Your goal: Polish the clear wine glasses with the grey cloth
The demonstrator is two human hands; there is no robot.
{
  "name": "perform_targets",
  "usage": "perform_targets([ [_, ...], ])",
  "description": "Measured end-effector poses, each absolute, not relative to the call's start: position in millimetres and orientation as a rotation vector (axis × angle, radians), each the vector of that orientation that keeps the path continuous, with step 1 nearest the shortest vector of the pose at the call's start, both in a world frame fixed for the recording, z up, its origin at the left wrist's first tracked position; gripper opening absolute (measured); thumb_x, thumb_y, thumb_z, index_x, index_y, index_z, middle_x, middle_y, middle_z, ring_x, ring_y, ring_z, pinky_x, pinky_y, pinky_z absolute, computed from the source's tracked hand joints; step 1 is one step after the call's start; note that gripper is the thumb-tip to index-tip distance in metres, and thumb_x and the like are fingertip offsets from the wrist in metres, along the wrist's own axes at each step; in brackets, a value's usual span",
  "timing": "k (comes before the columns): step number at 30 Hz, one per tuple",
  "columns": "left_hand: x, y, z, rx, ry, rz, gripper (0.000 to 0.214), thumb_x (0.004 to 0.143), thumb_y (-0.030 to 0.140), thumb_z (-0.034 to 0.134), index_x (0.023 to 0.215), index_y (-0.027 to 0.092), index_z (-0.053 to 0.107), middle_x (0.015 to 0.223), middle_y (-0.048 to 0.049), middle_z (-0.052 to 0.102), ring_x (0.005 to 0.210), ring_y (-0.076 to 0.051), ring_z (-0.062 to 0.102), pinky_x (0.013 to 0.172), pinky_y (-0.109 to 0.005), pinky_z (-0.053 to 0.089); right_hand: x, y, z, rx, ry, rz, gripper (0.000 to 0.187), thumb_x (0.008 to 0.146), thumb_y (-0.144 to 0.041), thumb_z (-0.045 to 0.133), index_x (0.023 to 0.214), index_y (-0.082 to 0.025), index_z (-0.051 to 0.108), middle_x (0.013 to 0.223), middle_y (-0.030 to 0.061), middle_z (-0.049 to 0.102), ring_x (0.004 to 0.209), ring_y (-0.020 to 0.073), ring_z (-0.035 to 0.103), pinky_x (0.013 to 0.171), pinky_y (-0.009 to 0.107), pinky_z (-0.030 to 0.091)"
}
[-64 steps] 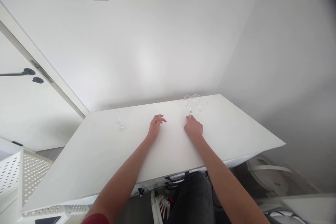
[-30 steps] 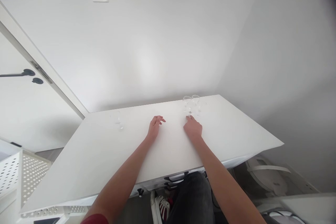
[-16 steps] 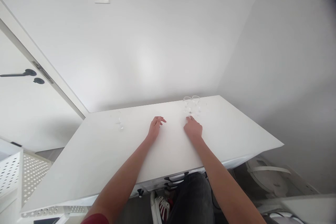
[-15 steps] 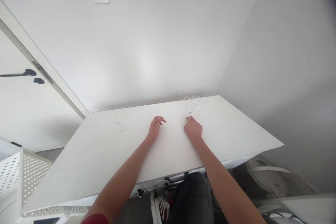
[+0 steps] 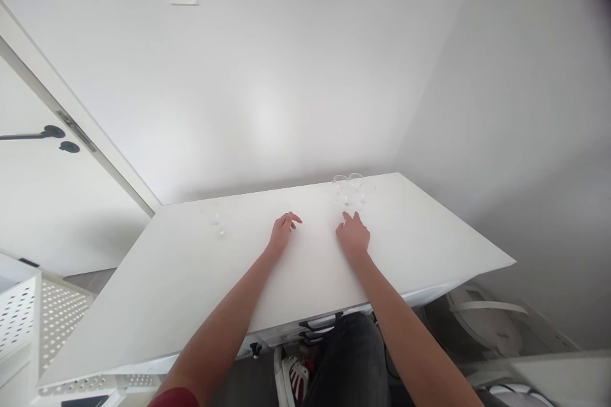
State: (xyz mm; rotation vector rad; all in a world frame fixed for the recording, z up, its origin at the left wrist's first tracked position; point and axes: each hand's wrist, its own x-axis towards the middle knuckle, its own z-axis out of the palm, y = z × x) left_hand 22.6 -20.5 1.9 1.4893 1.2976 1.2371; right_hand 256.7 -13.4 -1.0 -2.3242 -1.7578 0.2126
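Observation:
A white table (image 5: pixel 420 241) stands against a white wall. My left hand (image 5: pixel 282 231) lies flat near the table's middle, fingers loosely stretched, holding nothing. My right hand (image 5: pixel 354 234) rests on the table just in front of a small cluster of clear stemmed glasses (image 5: pixel 350 189) at the back right. Its fingers are spread and point at the nearest glass stem without gripping it. One more clear glass (image 5: pixel 215 218) stands alone at the back left, well apart from my left hand.
A white door with a dark handle (image 5: pixel 41 135) is at the left. A perforated white bin (image 5: pixel 28 321) stands below the table's left end. A white round appliance (image 5: pixel 482 321) sits on the floor at the right. My legs and shoes show under the front edge.
My right hand has drawn back slightly from the glass stem and its fingers have spread. My left hand has stayed put.

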Motion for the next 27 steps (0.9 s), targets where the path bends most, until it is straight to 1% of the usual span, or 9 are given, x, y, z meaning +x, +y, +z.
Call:
perform_targets([
  [2, 22.4, -20.4, 2.2, 1.474, 1.296, 1.219, 0.059, 0.099, 0.063, 0.035, 0.079, 0.022, 0.072, 0.098, -0.0069, 0.071, 0.078, -0.019, 0.057, 0.076, -0.033, 0.047, 257.0, -16.0, -1.6, -2.320, -1.738, 0.193, 0.051, 0.099, -0.028, 0.036, 0.147, -0.028, 0.054, 0.164, 0.0144, 0.033, 0.098, 0.0227, 0.071, 0.077, 0.034, 0.053],
  [4, 22.3, -20.0, 1.7, 1.460, 1.296, 1.225, 0.059, 0.098, 0.065, 0.037, 0.077, 0.022, 0.071, 0.094, -0.0066, 0.070, 0.076, -0.018, 0.057, 0.075, -0.033, 0.047, 257.2, -16.9, -1.9, -2.292, -1.781, 0.178, 0.048, 0.099, -0.026, 0.037, 0.141, -0.029, 0.060, 0.158, 0.0134, 0.042, 0.100, 0.0229, 0.070, 0.077, 0.034, 0.052],
  [6, 22.4, -19.3, 1.0, 1.452, 1.297, 1.240, 0.059, 0.098, 0.066, 0.037, 0.075, 0.022, 0.070, 0.092, -0.0063, 0.070, 0.075, -0.018, 0.057, 0.075, -0.033, 0.047, 257.3, -16.5, -2.0, -2.261, -1.832, 0.164, 0.046, 0.098, -0.024, 0.038, 0.136, -0.028, 0.064, 0.146, 0.0129, 0.054, 0.102, 0.0233, 0.069, 0.079, 0.033, 0.052],
  [8, 22.6, -18.8, 0.5, 1.451, 1.298, 1.245, 0.059, 0.098, 0.066, 0.037, 0.075, 0.022, 0.069, 0.092, -0.0062, 0.069, 0.075, -0.018, 0.057, 0.075, -0.033, 0.047, 257.2, -15.7, -1.9, -2.248, -1.854, 0.157, 0.044, 0.097, -0.023, 0.039, 0.132, -0.026, 0.065, 0.133, 0.0125, 0.061, 0.102, 0.0234, 0.068, 0.080, 0.033, 0.051],
  [12, 23.1, -19.2, 1.3, 1.459, 1.298, 1.245, 0.059, 0.098, 0.066, 0.037, 0.075, 0.022, 0.069, 0.091, -0.0062, 0.068, 0.074, -0.018, 0.056, 0.074, -0.033, 0.047, 256.8, -15.2, -1.8, -2.242, -1.852, 0.166, 0.039, 0.098, -0.022, 0.039, 0.126, -0.024, 0.066, 0.120, 0.0119, 0.064, 0.100, 0.0227, 0.067, 0.079, 0.032, 0.049],
  [17, 23.1, -20.9, 3.2, 1.459, 1.320, 1.228, 0.059, 0.097, 0.067, 0.036, 0.075, 0.022, 0.068, 0.092, -0.0066, 0.068, 0.074, -0.018, 0.055, 0.074, -0.034, 0.047, 256.1, -15.6, -0.8, -2.239, -1.862, 0.148, 0.033, 0.097, -0.022, 0.041, 0.115, -0.023, 0.069, 0.116, 0.0103, 0.065, 0.098, 0.0229, 0.067, 0.077, 0.031, 0.048],
  [22, 23.8, -21.2, 2.6, 1.457, 1.322, 1.243, 0.058, 0.098, 0.066, 0.036, 0.074, 0.023, 0.067, 0.089, -0.0057, 0.066, 0.073, -0.018, 0.054, 0.073, -0.034, 0.046, 256.0, -16.1, -0.5, -2.238, -1.842, 0.144, 0.035, 0.096, -0.022, 0.041, 0.117, -0.023, 0.070, 0.116, 0.0106, 0.066, 0.095, 0.0227, 0.067, 0.076, 0.031, 0.048],
  [25, 23.7, -22.2, 4.4, 1.447, 1.289, 1.274, 0.058, 0.098, 0.065, 0.038, 0.067, 0.022, 0.061, 0.074, -0.0045, 0.059, 0.067, -0.017, 0.050, 0.068, -0.034, 0.043, 257.0, -18.3, -1.9, -2.192, -1.772, 0.151, 0.036, 0.096, -0.021, 0.040, 0.117, -0.022, 0.070, 0.117, 0.0105, 0.068, 0.095, 0.0219, 0.067, 0.077, 0.030, 0.047],
  [27, 22.6, -22.4, 6.4, 1.410, 1.243, 1.293, 0.059, 0.098, 0.065, 0.041, 0.060, 0.021, 0.050, 0.061, -0.0026, 0.048, 0.059, -0.015, 0.044, 0.062, -0.034, 0.039, 257.3, -20.3, -3.0, -2.096, -1.744, 0.104, 0.037, 0.096, -0.019, 0.038, 0.116, -0.021, 0.069, 0.121, 0.0101, 0.068, 0.101, 0.0215, 0.066, 0.078, 0.029, 0.046],
])
